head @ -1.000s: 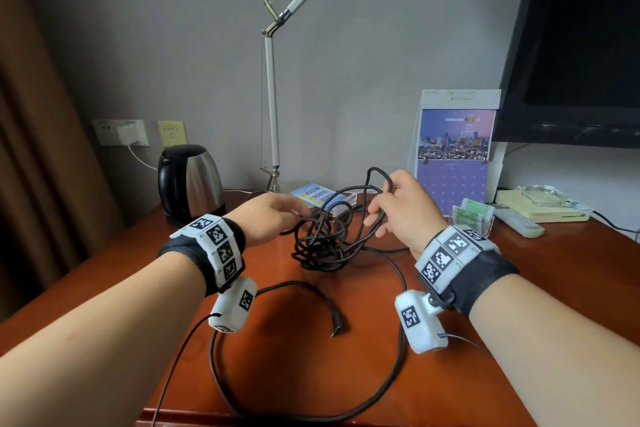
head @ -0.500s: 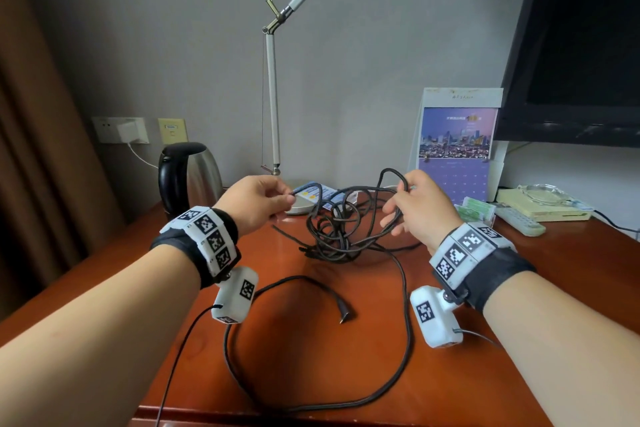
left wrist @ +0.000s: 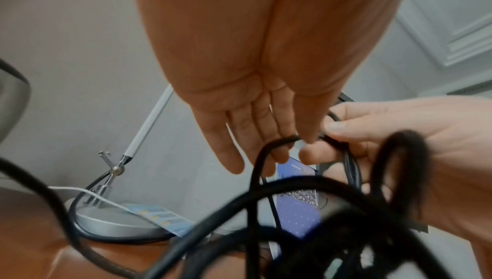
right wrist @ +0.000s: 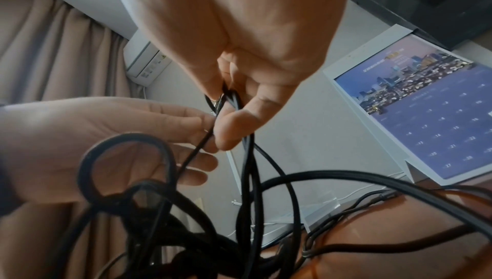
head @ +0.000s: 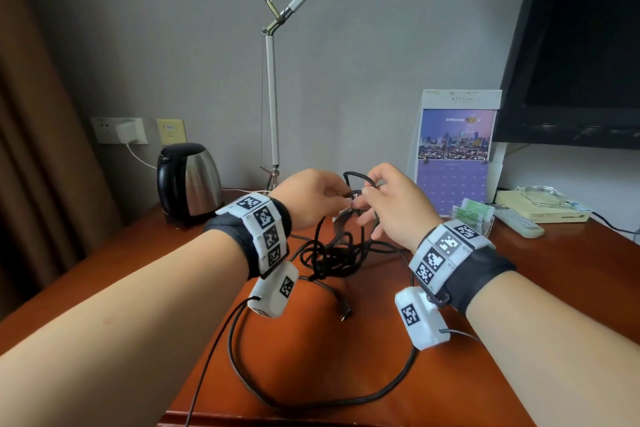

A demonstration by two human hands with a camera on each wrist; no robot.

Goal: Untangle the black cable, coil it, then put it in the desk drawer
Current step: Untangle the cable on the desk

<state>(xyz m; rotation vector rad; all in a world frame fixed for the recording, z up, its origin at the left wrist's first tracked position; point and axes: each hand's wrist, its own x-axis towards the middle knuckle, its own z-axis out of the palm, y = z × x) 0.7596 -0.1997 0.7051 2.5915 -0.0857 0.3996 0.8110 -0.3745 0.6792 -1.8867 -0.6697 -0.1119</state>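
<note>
The black cable [head: 332, 255] lies in a tangle on the red-brown desk [head: 346, 357], under both hands. A long loop of it runs toward the front edge, and one plug end [head: 344, 315] lies free. My left hand [head: 341, 196] pinches a thin strand at its fingertips [left wrist: 309, 136]. My right hand [head: 363, 198] pinches several strands between thumb and forefinger [right wrist: 229, 104], with a loop standing above it. The hands almost touch. No drawer is in view.
A kettle [head: 188, 180] stands at the back left, and a desk lamp [head: 273, 114] rises behind the hands. A calendar [head: 453, 156], a holder of green packets [head: 472, 213], a remote [head: 516, 220] and a TV [head: 581, 45] stand at the back right. A curtain hangs at the left.
My hands were apart, each holding a strand. They have come together above the tangle, and the raised loop now stands between them.
</note>
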